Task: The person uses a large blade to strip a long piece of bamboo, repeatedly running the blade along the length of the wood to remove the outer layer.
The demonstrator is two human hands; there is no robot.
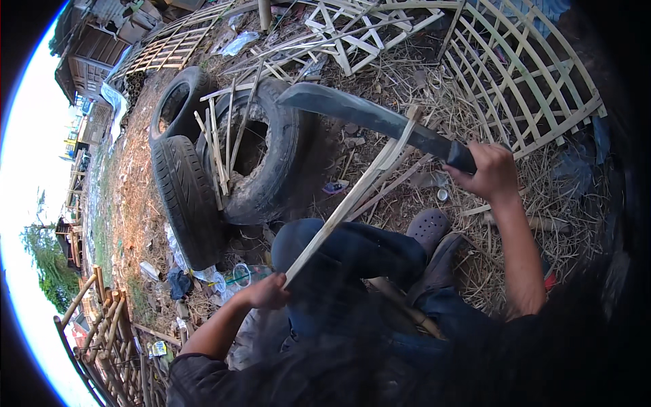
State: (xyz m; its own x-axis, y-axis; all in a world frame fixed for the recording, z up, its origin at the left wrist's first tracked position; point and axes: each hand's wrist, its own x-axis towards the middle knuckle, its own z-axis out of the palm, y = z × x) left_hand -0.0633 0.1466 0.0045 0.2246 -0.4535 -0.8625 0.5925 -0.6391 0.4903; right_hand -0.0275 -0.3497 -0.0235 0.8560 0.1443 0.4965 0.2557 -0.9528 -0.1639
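Note:
My right hand [489,169] is closed round the black handle of a machete [359,114], whose long dark blade points to the left. The blade crosses the far end of a pale bamboo strip [332,220], which looks split there. My left hand [266,292] grips the near end of that strip. It slants up from my left hand, passing over my bent knee in blue jeans [352,247]. Another thin strip [397,183] lies behind it, close to the ground. The palm sides of both hands are hidden.
Old tyres [281,173] lie ahead to the left, with bamboo strips [217,146] leaning on one. Woven bamboo lattices [522,74] stand at the far right and back. Straw and shavings [407,88] cover the ground. Bamboo poles [112,339] are stacked at lower left.

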